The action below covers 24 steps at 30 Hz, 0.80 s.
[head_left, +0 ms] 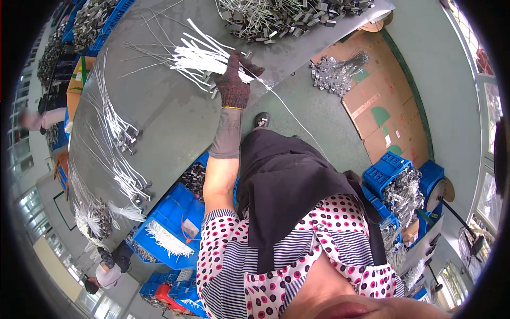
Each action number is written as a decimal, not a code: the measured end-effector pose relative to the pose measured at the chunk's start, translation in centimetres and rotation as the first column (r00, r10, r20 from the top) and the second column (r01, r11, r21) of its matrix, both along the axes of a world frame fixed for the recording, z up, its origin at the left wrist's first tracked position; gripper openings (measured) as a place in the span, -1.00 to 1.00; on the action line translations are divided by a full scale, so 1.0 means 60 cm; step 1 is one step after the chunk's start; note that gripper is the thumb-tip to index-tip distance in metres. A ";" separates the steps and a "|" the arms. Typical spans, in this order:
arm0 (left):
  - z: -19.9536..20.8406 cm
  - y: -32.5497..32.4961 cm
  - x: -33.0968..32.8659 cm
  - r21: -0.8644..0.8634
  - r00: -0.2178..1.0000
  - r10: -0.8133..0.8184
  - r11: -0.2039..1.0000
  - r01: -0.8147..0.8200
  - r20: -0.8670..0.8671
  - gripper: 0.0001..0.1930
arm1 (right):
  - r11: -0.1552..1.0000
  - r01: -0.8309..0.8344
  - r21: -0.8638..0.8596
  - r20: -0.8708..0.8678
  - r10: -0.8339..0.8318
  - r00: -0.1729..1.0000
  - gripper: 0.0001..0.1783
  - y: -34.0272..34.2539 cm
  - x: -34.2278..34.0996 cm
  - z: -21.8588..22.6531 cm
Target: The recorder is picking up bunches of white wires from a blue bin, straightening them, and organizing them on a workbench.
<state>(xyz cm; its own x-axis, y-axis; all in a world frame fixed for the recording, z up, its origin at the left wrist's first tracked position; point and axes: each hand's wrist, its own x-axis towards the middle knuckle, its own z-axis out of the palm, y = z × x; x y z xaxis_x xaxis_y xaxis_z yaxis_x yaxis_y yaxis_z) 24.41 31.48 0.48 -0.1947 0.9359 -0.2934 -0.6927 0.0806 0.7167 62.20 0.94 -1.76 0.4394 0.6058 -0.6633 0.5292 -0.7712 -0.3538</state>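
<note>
- Dark knit glove covers the left hand point(234, 80), which reaches out over the grey table point(175, 122) with the arm stretched forward from the lower edge
- the gloved fingers are closed round a bundle of white ties point(199, 56); the ties fan out to the left of the fist, lying low over the table top, and their gripped ends sit inside the glove
- one long white strand point(289, 111) trails from the fist down to the right, past the table edge
- small metal clips point(212, 87) show just beside the fist on its left, seemingly on the tie ends, though the view is too small to be sure
- right hand is out of view
- more ties with clips point(125, 135) lie in rows along the left part of the table, well apart from the grip
- a heap of metal parts point(287, 18) lies at the far end of the table, beyond the fist
- blue crates point(175, 223) stand below the table's near edge, one holding white ties
- cardboard sheets point(385, 101) lie on the green floor to the right
</note>
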 end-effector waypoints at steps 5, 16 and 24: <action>-0.041 -0.031 0.000 -0.082 0.981 -0.139 0.985 0.150 0.136 -0.70 | 0.961 -0.038 0.273 -0.190 0.093 0.977 -0.58 0.098 -0.047 -0.071; -0.033 -0.052 0.038 -0.030 0.778 -0.312 0.935 0.354 -0.546 -0.67 | 0.862 0.139 0.487 -0.498 0.143 0.855 -0.38 0.538 -0.393 0.036; -0.050 0.001 -0.063 0.087 0.549 -0.113 0.941 0.326 -0.828 -0.48 | 0.711 -0.381 0.591 0.030 0.453 0.891 -0.28 0.639 -0.509 0.040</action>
<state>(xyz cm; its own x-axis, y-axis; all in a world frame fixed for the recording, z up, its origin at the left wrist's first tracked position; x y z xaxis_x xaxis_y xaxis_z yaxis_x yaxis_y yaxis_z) 20.66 31.55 -2.54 -0.0280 0.9964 0.0804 0.1974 -0.0734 0.9776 31.66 39.29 0.63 -0.0030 0.9866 -0.1632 0.6785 -0.1179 -0.7251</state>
